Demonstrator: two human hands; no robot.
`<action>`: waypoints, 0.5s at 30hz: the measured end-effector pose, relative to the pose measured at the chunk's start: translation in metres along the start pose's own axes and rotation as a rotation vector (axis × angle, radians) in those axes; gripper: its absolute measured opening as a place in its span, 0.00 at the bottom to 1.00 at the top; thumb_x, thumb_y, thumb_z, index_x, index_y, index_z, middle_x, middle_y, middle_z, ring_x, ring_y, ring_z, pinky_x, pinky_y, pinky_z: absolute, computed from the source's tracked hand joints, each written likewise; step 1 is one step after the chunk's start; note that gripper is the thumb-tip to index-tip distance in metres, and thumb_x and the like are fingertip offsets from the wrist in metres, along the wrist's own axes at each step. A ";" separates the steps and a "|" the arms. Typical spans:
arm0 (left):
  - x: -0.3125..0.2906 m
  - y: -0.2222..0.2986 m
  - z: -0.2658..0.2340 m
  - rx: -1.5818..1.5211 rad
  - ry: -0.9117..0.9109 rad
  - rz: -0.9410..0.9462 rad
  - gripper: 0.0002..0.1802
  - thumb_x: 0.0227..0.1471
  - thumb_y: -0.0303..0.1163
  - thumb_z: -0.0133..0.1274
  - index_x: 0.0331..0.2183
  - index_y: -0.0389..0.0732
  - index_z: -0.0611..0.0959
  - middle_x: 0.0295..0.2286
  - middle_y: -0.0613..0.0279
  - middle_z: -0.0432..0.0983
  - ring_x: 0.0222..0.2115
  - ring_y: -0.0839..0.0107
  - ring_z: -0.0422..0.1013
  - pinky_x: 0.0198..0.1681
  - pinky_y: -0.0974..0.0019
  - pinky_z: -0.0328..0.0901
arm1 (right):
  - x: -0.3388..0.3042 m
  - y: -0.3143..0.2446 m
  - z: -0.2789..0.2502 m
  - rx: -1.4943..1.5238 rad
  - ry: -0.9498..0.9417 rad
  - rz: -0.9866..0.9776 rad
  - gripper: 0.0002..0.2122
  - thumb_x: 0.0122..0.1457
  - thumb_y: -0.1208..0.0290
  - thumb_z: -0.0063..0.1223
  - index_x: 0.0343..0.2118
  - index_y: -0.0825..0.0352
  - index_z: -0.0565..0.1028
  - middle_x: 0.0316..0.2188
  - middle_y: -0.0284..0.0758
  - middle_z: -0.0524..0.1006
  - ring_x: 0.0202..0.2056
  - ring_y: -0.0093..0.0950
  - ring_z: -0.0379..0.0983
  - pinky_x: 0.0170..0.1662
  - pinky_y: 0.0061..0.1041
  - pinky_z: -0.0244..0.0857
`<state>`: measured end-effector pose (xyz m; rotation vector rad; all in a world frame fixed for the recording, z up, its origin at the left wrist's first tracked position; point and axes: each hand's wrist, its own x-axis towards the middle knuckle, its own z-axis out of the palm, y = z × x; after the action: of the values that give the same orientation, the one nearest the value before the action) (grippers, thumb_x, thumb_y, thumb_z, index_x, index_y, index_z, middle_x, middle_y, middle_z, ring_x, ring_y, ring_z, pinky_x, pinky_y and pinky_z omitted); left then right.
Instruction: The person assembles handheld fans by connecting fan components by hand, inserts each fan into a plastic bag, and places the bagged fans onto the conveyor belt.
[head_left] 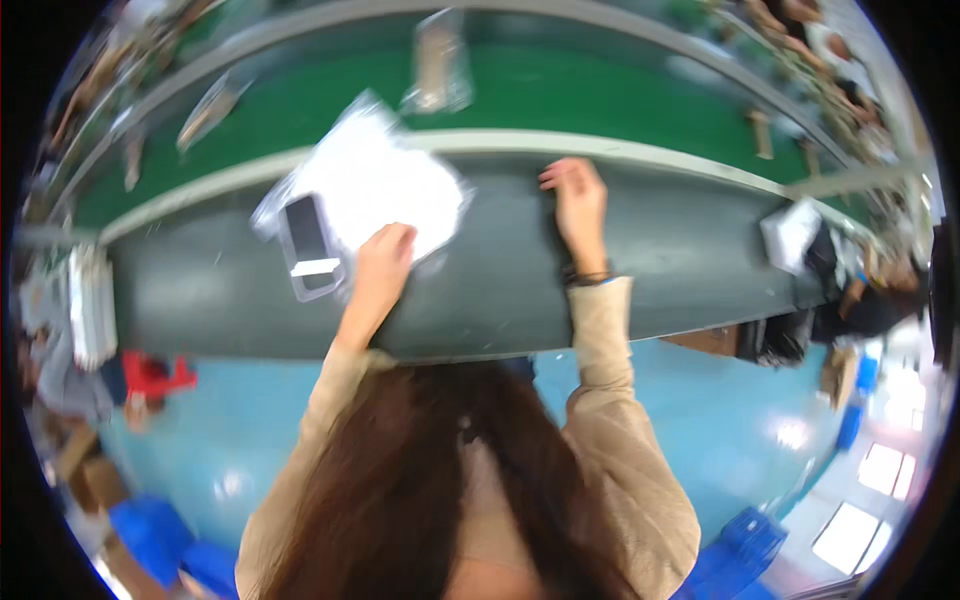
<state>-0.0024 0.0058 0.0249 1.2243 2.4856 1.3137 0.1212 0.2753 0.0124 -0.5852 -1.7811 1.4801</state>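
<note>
On the dark work surface (480,310), my left hand (382,265) has its fingers together at the lower edge of a pile of white and clear plastic bags (390,185); they seem to grip a bag, though the fingertips are partly hidden. Left of that hand lies a dark flat rectangular thing (308,232) with a pale strip, in a clear case or bag; its exact kind is unclear. My right hand (578,200) hovers over the surface to the right of the bags, fingers loosely bent and slightly apart, nothing visible in them. A dark band circles the right wrist.
Beyond a pale rail runs a green belt (560,90) carrying clear-bagged items (436,70). A white package (790,235) and dark bags stand at the far right. White rolls or tubes (92,305) are at the left end. Other people are around the edges.
</note>
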 end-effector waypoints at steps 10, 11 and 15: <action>0.004 0.012 -0.007 -0.094 -0.021 -0.240 0.07 0.49 0.24 0.56 0.33 0.32 0.81 0.29 0.54 0.79 0.32 0.63 0.75 0.39 0.66 0.68 | 0.130 0.028 -0.195 -0.913 0.363 -0.084 0.11 0.59 0.63 0.49 0.33 0.67 0.76 0.26 0.42 0.78 0.31 0.37 0.77 0.35 0.34 0.67; 0.006 0.014 -0.004 -0.096 -0.018 -0.231 0.07 0.49 0.24 0.56 0.33 0.32 0.81 0.29 0.54 0.79 0.32 0.63 0.75 0.39 0.66 0.68 | 0.151 0.037 -0.228 -1.048 0.433 -0.106 0.11 0.58 0.63 0.50 0.33 0.67 0.76 0.28 0.42 0.79 0.32 0.41 0.77 0.35 0.35 0.68; 0.015 0.021 0.002 -0.020 0.022 -0.186 0.08 0.46 0.21 0.57 0.33 0.34 0.79 0.29 0.55 0.76 0.31 0.62 0.73 0.35 0.65 0.67 | 0.216 0.077 -0.337 -1.597 0.610 -0.013 0.10 0.55 0.66 0.50 0.38 0.63 0.74 0.34 0.42 0.76 0.36 0.44 0.74 0.36 0.40 0.70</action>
<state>0.0010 0.0234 0.0428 0.9528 2.5222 1.3078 0.2375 0.6657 0.0137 -1.5085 -2.0567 -0.4686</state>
